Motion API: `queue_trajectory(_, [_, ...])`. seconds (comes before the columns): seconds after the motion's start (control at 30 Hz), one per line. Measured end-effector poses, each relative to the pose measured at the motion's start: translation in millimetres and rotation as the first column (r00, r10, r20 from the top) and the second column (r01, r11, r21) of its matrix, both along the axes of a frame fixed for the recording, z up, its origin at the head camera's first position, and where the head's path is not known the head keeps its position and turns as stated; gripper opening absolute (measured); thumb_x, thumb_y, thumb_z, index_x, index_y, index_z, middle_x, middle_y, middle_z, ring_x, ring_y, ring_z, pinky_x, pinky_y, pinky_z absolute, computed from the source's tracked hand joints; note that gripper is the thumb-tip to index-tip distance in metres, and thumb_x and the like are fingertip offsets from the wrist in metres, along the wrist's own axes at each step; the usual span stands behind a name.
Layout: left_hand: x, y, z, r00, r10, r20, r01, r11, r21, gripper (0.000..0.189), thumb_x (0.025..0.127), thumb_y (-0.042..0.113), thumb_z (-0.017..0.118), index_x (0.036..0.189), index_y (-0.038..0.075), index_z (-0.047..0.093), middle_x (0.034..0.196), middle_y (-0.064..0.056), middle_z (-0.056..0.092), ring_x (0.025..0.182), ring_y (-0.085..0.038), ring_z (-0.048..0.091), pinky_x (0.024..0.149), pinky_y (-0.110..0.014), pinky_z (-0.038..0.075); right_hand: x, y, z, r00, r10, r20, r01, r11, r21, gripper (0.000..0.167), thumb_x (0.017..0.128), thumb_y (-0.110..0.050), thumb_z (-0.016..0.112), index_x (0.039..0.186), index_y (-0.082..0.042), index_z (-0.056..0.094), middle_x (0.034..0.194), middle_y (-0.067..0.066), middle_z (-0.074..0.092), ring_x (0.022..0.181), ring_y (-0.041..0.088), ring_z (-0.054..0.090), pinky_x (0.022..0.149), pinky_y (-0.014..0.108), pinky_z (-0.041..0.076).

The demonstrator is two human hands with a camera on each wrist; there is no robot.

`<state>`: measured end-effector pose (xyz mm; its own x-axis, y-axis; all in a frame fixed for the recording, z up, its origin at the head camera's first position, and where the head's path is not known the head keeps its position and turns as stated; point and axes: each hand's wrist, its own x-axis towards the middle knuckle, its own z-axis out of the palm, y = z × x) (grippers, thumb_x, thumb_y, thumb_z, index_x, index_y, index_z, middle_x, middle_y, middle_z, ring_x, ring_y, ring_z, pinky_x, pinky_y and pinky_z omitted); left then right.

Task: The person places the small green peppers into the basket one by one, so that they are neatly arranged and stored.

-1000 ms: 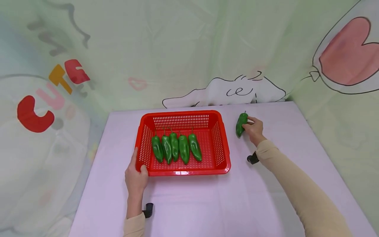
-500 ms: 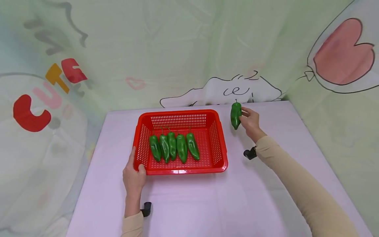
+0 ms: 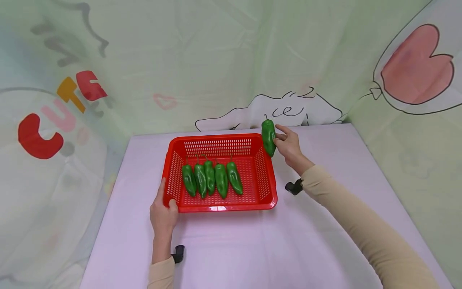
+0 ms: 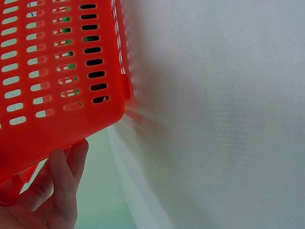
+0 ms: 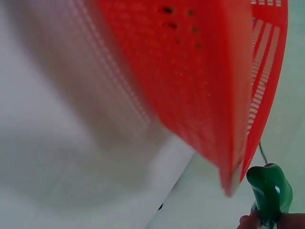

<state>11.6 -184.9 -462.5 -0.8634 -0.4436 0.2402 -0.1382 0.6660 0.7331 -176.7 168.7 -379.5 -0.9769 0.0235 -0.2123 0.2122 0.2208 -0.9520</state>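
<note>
A red plastic basket (image 3: 216, 208) with slotted walls sits on the table. Inside it, several green peppers (image 3: 221, 180) lie side by side, stems toward the back, in the left and middle part. My left hand (image 3: 164, 214) grips the basket's near left corner; in the left wrist view its fingers (image 4: 64, 179) are against the outer wall under the rim. One more green pepper (image 3: 268, 136) is pinched between the thumb and fingers of my right hand (image 3: 288, 148), stem up, overlapping the basket's right rim. The right wrist view shows that pepper (image 5: 270, 191) beyond the basket wall.
A pale lilac cloth covers the table (image 3: 231, 249). Printed curtains (image 3: 216, 60) with letters and a balloon stand behind it and at both sides. The basket's right part shows its bare slotted floor (image 3: 250, 176).
My right hand has lifted the pepper off the table and carried it left to the basket's right rim. The left hand keeps its grip, and the basket stays in place.
</note>
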Motion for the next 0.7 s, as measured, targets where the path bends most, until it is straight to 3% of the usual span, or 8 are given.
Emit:
queue_trajectory(0.17, [0.3, -0.3, -0.1, 1.0, -0.004, -0.004, 0.004, 1.0, -0.007, 0.07, 0.081, 0.002, 0.05, 0.15, 0.015, 0.045, 0.142, -0.015, 0.053, 0.111, -0.041, 0.061, 0.079, -0.057, 0.055, 5.8, -18, 3.9, 0.998, 0.062, 0.022, -0.061, 0.998, -0.029, 0.06, 0.094, 0.01, 0.043, 0.152, 0.0, 0.033, 0.137, 0.032, 0.051, 0.125, 0.039, 0.053, 0.105, 0.046, 0.043])
queue_trajectory(0.37, [0.0, -0.5, 1.5, 1.0, -0.003, -0.008, 0.003, 1.0, 0.006, 0.07, 0.081, 0.002, 0.05, 0.15, 0.015, 0.044, 0.143, -0.014, 0.053, 0.119, -0.04, 0.058, 0.087, -0.058, 0.052, 9.6, -39, 5.3, 0.995, 0.085, 0.054, -0.08, 0.993, -0.081, 0.06, 0.093, 0.011, 0.045, 0.151, -0.002, 0.036, 0.139, 0.03, 0.049, 0.127, 0.038, 0.052, 0.103, 0.044, 0.045])
queue_trajectory(0.7, [1.1, 2.9, 3.1, 1.0, 0.002, -0.004, -0.002, 1.0, 0.014, 0.07, 0.081, 0.002, 0.05, 0.15, 0.015, 0.045, 0.142, -0.015, 0.054, 0.118, -0.04, 0.059, 0.087, -0.059, 0.052, 18.5, -58, -4.9, 0.984, 0.113, 0.136, -0.111, 0.994, -0.018, 0.056, 0.093, 0.008, 0.045, 0.149, 0.001, 0.039, 0.135, 0.029, 0.052, 0.119, 0.036, 0.056, 0.095, 0.037, 0.05])
